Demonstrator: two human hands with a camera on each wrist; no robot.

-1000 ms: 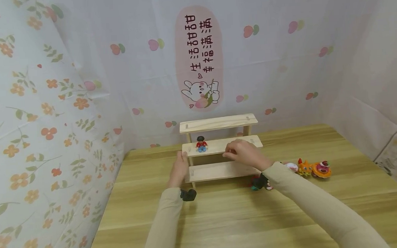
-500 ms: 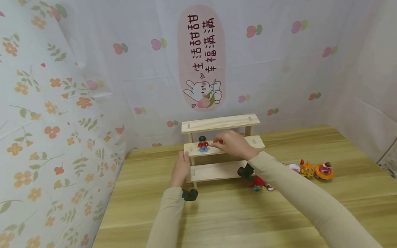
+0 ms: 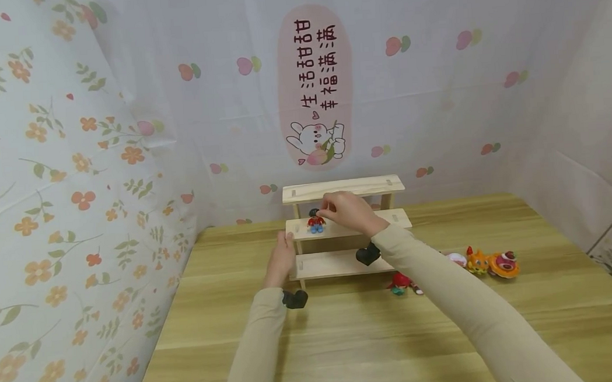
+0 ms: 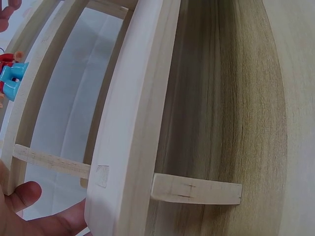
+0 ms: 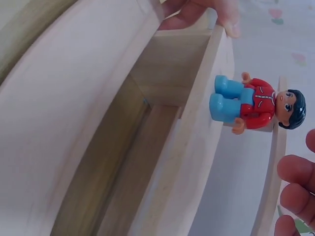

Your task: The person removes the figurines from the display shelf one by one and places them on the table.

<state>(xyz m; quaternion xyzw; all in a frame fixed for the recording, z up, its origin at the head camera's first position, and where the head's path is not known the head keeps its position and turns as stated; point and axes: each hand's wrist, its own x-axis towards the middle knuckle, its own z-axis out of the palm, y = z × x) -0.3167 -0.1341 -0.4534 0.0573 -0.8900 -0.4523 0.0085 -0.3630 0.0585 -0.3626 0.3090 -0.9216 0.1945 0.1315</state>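
A small toy figure (image 3: pixel 315 221) with black hair, red jacket and blue legs sits on the middle board of a three-tier wooden shelf (image 3: pixel 363 260), near its left end. My left hand (image 3: pixel 281 259) grips the left end of that board, with the thumb and fingers (image 4: pixel 25 194) around the wood in the left wrist view. Over the middle board, just right of the figure's head, is my right hand (image 3: pixel 350 210). Its bent fingers (image 5: pixel 297 168) hold nothing and stay a small gap from the hair in the right wrist view.
On the wooden table (image 3: pixel 315 342), a red toy (image 3: pixel 401 280) lies by the shelf's front right foot. Farther right stand an orange toy (image 3: pixel 477 261) and a round orange toy (image 3: pixel 504 265), beside a whitish one (image 3: pixel 457 259). A patterned cloth (image 3: pixel 229 137) hangs behind the shelf.
My right hand has moved left along the middle board, from near its right part to beside the figure's head. The left hand keeps its hold, and the figure stays seated.
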